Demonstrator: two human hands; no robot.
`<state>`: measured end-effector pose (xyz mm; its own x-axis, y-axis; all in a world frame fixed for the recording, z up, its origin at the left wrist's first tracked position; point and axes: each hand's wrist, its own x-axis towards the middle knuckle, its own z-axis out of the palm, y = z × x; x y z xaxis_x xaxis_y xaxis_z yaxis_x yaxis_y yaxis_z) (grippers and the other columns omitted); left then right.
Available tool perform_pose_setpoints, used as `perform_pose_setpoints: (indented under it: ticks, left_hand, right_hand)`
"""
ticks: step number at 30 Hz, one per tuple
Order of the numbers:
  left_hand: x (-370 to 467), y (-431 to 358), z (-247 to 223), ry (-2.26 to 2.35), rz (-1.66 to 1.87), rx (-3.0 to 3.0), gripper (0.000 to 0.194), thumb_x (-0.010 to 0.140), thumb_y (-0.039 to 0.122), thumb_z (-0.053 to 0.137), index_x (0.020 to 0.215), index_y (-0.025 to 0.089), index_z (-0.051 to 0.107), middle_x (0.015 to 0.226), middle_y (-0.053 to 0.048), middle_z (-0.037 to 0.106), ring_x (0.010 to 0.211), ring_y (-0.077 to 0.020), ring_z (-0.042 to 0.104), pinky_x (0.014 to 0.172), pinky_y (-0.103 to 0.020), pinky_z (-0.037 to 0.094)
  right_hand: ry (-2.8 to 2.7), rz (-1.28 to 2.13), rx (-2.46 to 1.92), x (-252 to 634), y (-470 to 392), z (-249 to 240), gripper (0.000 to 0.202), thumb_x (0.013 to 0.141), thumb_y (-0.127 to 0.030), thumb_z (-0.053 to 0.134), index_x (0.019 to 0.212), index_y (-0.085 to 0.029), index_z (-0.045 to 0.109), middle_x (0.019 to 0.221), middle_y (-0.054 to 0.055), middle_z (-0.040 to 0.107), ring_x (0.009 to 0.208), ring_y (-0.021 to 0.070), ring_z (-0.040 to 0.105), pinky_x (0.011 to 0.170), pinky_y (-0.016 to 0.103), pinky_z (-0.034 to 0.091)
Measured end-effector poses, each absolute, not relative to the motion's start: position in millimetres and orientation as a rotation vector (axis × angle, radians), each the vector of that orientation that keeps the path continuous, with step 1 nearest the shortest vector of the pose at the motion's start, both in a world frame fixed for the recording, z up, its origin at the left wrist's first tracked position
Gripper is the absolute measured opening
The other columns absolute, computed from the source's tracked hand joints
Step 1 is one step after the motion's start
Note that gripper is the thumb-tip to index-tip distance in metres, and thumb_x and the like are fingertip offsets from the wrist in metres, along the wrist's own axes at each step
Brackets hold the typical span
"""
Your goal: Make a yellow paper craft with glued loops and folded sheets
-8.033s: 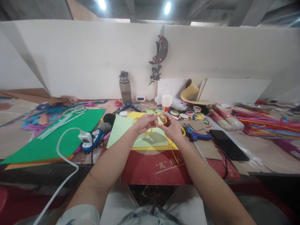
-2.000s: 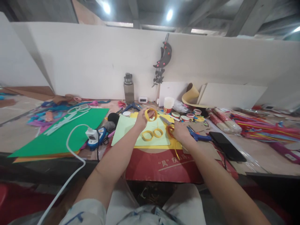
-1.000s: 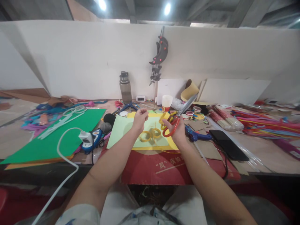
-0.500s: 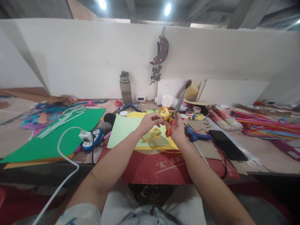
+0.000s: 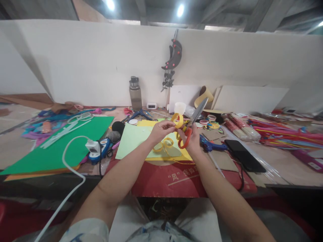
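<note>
My left hand [image 5: 165, 131] pinches a curled yellow paper strip [image 5: 179, 120], which loops up above the fingertips. Close beside it, my right hand [image 5: 193, 140] is wrapped round a pair of scissors [image 5: 188, 132] with orange-red handles, the blades pointing up and away to the right. More of the yellow strip hangs in coils below the hands, over a pale green sheet [image 5: 136, 141]. Whether the coils are one piece with the held loop I cannot tell. A yellow sheet [image 5: 185, 156] lies under the green one, on a red board [image 5: 156, 183].
To the left lie a dark green sheet [image 5: 75, 144] and a power strip [image 5: 99, 151] with a white plug. A blue glue gun [image 5: 213, 145] and a black phone [image 5: 243, 156] lie to the right. A grey bottle [image 5: 135, 95] stands at the back, near a white cup [image 5: 180, 108].
The scissors have tilted further to the right, blades swinging away from the strip. My right hand has shifted slightly right; my left hand stays nearly still with the yellow strip.
</note>
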<state>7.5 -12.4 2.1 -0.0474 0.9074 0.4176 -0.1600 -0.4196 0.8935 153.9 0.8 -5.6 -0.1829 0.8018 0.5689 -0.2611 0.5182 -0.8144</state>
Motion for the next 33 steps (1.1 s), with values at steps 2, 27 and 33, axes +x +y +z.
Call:
perform_pose_setpoints:
  ticks: [2, 27, 33]
  left_hand:
    - [8, -14, 3, 0.877, 1.593, 1.381, 0.034, 0.064, 0.041, 0.083, 0.080, 0.015, 0.068, 0.073, -0.001, 0.067, 0.068, -0.0122, 0.064, 0.073, -0.030, 0.053]
    - [6, -22, 12, 0.878, 1.596, 1.444, 0.036, 0.060, 0.044, 0.085, 0.073, 0.016, 0.066, 0.075, 0.000, 0.064, 0.069, -0.0115, 0.060, 0.070, -0.027, 0.049]
    - [4, -18, 7, 0.900, 1.565, 1.384, 0.034, 0.067, 0.042, 0.081, 0.080, 0.014, 0.066, 0.062, 0.000, 0.065, 0.059, -0.0111, 0.059, 0.066, -0.027, 0.049]
  right_hand:
    - [-1.452, 1.029, -0.492, 154, 1, -5, 0.052, 0.075, -0.037, 0.074, 0.119, -0.026, 0.050, 0.093, 0.004, 0.071, 0.080, 0.0180, 0.068, 0.074, 0.033, 0.056]
    - [-1.430, 1.034, -0.541, 155, -3, -3, 0.053, 0.074, -0.047, 0.075, 0.116, -0.027, 0.049, 0.084, 0.000, 0.066, 0.075, 0.0165, 0.065, 0.067, 0.031, 0.055]
    - [-1.404, 1.104, -0.495, 154, -4, -3, 0.050, 0.074, -0.041, 0.075, 0.115, -0.027, 0.048, 0.085, 0.000, 0.068, 0.075, 0.0166, 0.066, 0.072, 0.033, 0.055]
